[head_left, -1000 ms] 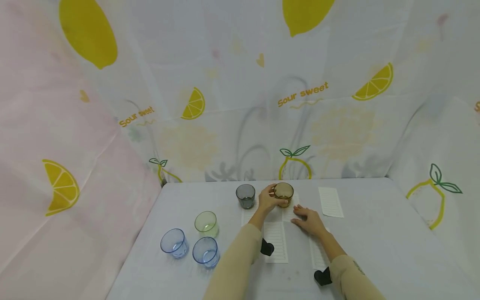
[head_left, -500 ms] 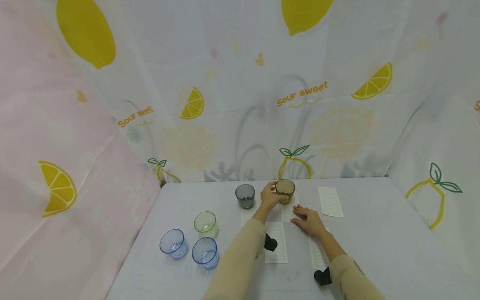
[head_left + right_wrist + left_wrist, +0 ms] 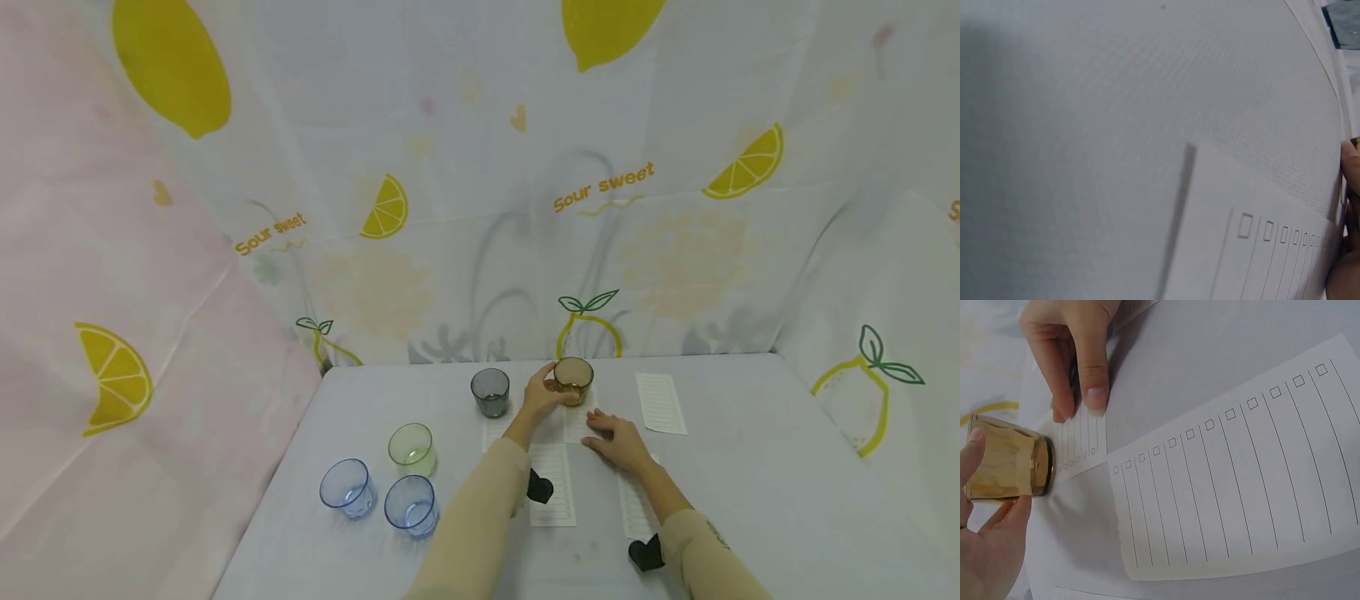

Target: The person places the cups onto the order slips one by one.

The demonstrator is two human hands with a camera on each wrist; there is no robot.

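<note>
My left hand [image 3: 540, 400] grips an amber glass tumbler [image 3: 573, 382] by its side, thumb and fingers around it. In the left wrist view the amber tumbler [image 3: 1007, 459] has its dark base close to the far end of a lined paper sheet [image 3: 1085, 440]; whether it touches the sheet I cannot tell. Just in front and to the right, my right hand [image 3: 618, 443] rests its fingertips on that sheet [image 3: 576, 427], fingers fairly straight and pointing down. A grey tumbler [image 3: 491, 393] stands upright left of my left hand, by another sheet [image 3: 495, 429].
At the left stand a green tumbler [image 3: 412, 448] and two blue tumblers, one farther left [image 3: 348, 487] and one nearer [image 3: 412, 506]. More lined sheets lie under the forearms, plus one sheet [image 3: 662, 404] at the right. Printed cloth [image 3: 450, 275] walls the white table's back.
My left hand has moved the amber tumbler a little to the right and away from me. The right hand stays in place on the sheet.
</note>
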